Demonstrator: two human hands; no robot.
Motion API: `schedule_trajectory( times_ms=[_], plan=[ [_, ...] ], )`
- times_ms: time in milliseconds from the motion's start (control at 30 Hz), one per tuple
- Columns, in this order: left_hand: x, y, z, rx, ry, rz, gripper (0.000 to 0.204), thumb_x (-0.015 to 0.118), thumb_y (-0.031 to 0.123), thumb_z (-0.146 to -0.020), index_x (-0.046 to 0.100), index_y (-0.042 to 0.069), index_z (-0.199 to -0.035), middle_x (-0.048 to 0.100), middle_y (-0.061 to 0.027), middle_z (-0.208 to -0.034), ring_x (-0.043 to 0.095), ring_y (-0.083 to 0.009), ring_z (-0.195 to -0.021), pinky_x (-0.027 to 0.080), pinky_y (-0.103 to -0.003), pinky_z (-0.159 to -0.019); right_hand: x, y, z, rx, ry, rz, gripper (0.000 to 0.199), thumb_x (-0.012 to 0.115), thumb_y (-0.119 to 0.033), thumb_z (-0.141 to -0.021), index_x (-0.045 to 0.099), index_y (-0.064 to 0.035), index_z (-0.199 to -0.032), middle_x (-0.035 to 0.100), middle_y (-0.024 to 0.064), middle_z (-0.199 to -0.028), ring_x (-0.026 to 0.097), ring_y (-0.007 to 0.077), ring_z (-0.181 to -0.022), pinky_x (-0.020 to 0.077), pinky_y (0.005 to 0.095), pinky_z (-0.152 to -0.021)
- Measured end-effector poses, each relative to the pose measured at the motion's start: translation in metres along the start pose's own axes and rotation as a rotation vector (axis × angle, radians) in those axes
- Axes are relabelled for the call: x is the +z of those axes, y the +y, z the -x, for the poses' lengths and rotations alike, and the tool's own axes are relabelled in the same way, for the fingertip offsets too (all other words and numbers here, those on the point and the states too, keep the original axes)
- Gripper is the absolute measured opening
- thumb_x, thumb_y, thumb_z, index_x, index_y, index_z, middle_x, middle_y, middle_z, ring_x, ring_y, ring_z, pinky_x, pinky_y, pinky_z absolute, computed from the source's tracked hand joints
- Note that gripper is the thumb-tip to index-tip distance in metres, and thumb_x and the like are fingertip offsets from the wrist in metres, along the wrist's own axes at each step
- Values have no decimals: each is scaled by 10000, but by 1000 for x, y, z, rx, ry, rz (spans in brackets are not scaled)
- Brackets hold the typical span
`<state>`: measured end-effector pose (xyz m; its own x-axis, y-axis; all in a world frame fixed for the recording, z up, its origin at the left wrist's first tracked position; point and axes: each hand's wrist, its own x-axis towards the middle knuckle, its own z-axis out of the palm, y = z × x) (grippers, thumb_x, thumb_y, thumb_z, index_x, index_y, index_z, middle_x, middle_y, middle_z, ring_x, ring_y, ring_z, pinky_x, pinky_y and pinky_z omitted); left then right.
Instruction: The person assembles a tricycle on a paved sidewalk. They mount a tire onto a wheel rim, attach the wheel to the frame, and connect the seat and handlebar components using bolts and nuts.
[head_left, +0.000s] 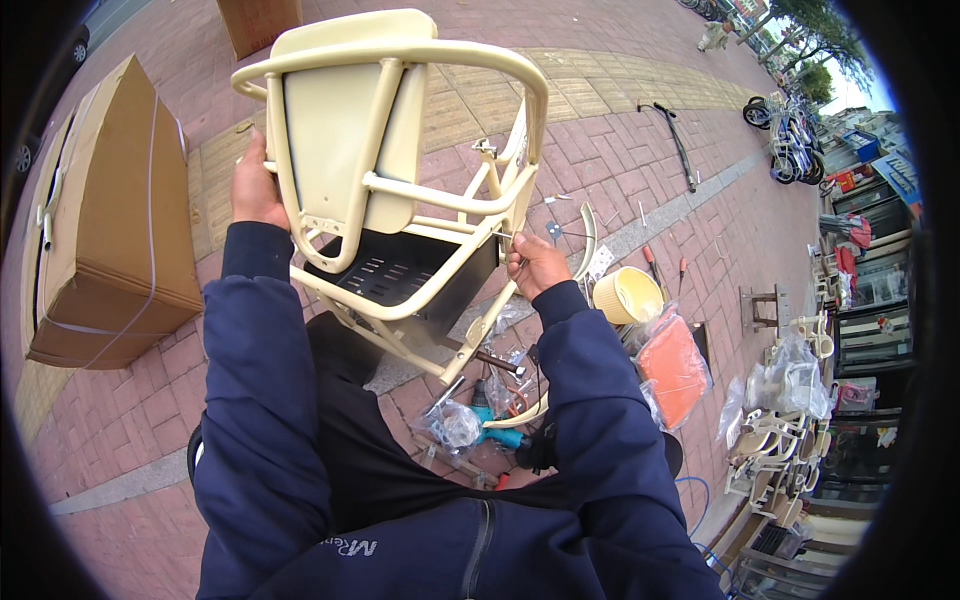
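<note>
A cream tubular metal seat frame (455,205) with a flat cream back panel (325,140) stands tilted before me. Fixed low in it is a black slotted tray or box (390,270). My left hand (259,190) is wrapped round the frame's left side tube, beside the panel. On the right side my right hand (537,264) is closed in a pinch against the frame, next to the black box. A thin metal piece shows at its fingertips, too small to name. Below the frame, a teal power drill (495,425) lies among clear plastic bags.
A large strapped cardboard box (115,220) stands at left. To the right lie a cream round basket (628,295), an orange plastic-wrapped pad (675,370), screwdrivers (655,268) and a black hand pump (675,145). Cream frames (775,450) are piled at far right.
</note>
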<state>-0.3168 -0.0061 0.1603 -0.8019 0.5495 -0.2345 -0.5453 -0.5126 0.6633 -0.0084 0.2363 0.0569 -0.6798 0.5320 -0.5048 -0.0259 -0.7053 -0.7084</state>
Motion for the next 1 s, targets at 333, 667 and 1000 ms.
schedule_trajectory(
  times_ms=[333,667,1000],
  plan=[
    [-21,-1,-11,7,-20,12,436,391,358,-1038,574,14,-1235,657,-159,-1162,665,-285,-998,551,-423,-900,3,3,-4,-34,-43,32,107,581,-131,-968,575,-35,-1015,564,-2,-786,555,77,-648,493,210,-577],
    [-70,-9,-25,-65,81,22,377,422,260,-991,594,1,-1203,668,-169,-1133,664,-297,-989,540,-435,-901,15,10,-12,-38,-13,55,119,594,-124,-960,584,-22,-1022,577,23,-812,542,94,-665,485,238,-595],
    [-97,-21,-33,-23,133,-49,417,421,287,-947,609,-16,-1163,664,-190,-1116,651,-331,-991,520,-439,-920,24,14,-15,-26,33,86,106,598,-120,-960,567,-34,-1015,574,19,-803,550,94,-651,502,230,-578]
  ],
)
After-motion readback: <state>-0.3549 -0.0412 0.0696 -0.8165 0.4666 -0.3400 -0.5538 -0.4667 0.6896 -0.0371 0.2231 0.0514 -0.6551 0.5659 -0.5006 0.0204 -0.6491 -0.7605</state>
